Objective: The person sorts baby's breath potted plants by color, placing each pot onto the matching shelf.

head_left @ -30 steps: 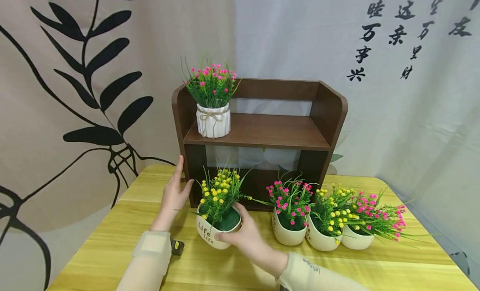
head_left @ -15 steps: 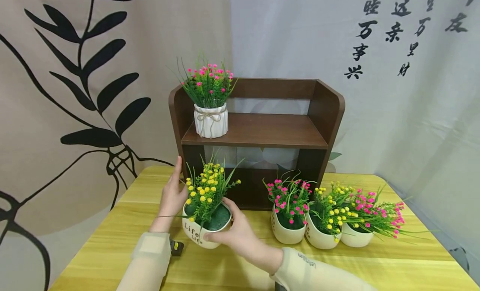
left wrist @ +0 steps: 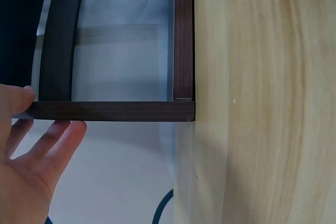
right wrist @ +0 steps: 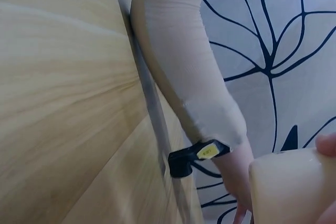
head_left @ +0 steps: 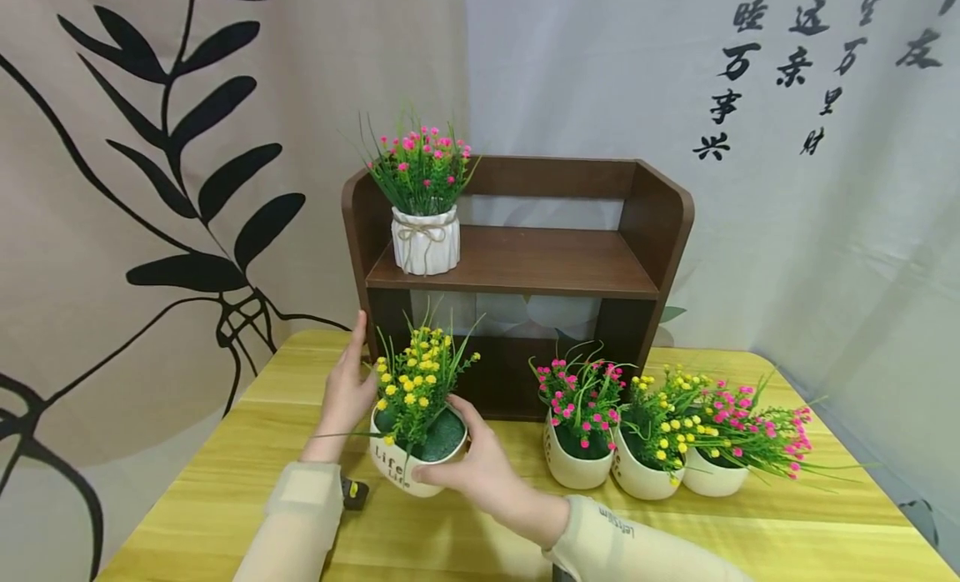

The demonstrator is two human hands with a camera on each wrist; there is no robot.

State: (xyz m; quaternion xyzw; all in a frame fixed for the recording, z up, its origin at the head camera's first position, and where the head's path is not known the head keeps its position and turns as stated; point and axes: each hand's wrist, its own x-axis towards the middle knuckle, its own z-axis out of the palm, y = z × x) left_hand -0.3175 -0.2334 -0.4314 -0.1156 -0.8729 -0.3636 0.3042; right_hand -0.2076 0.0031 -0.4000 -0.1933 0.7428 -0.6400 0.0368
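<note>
My right hand (head_left: pixel 468 469) grips a cream pot of yellow flowers (head_left: pixel 415 439) by its rim and side, held a little above the yellow wooden table (head_left: pixel 247 499) in front of the shelf's lower left. The same pot (right wrist: pixel 291 187) fills the corner of the right wrist view. With straight fingers my left hand (head_left: pixel 348 390) rests flat against the left side panel of the dark brown two-tier shelf (head_left: pixel 525 265); the left wrist view shows that hand (left wrist: pixel 26 161) touching the shelf's edge (left wrist: pixel 110 111). A white ribbed pot with pink flowers (head_left: pixel 424 203) stands on the upper shelf at the left.
Three more cream pots stand in a row on the table right of the shelf front: pink (head_left: pixel 579 432), yellow (head_left: pixel 651 449) and pink (head_left: pixel 723 453). The upper shelf board right of the white pot is bare. Printed curtains hang behind.
My right hand has lifted the yellow-flower pot slightly and carried it left toward the left hand. The left hand stays on the shelf's side.
</note>
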